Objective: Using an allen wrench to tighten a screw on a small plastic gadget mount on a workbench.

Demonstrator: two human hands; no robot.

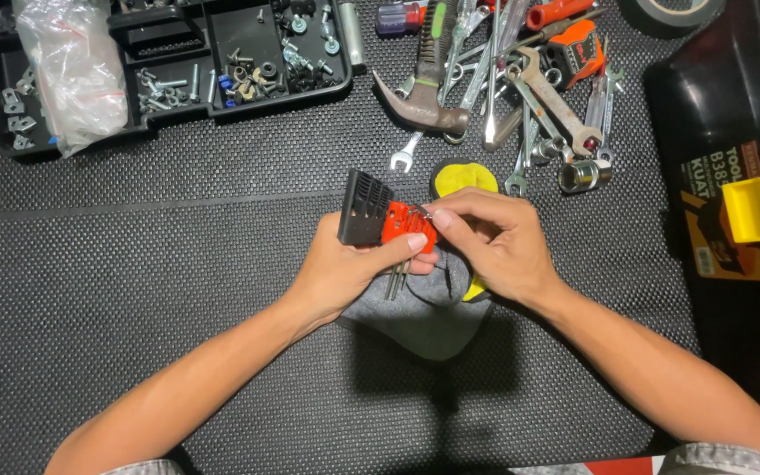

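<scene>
Black ribbed matting covers the counter (134,290), and the hex key set (389,222) sits between both hands at its middle, the keys pointing down toward the person. Left hand (345,268) is clamped around the holder; right hand (494,242) pinches its orange end from the right side.

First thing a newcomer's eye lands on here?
At centre, the left hand grips a black and orange slotted hex-key holder while the right hand pinches its orange end, above a grey and yellow work glove. Behind them lies a heap of steel wrenches and a claw hammer; a black compartment tray of screws sits top left.
</scene>
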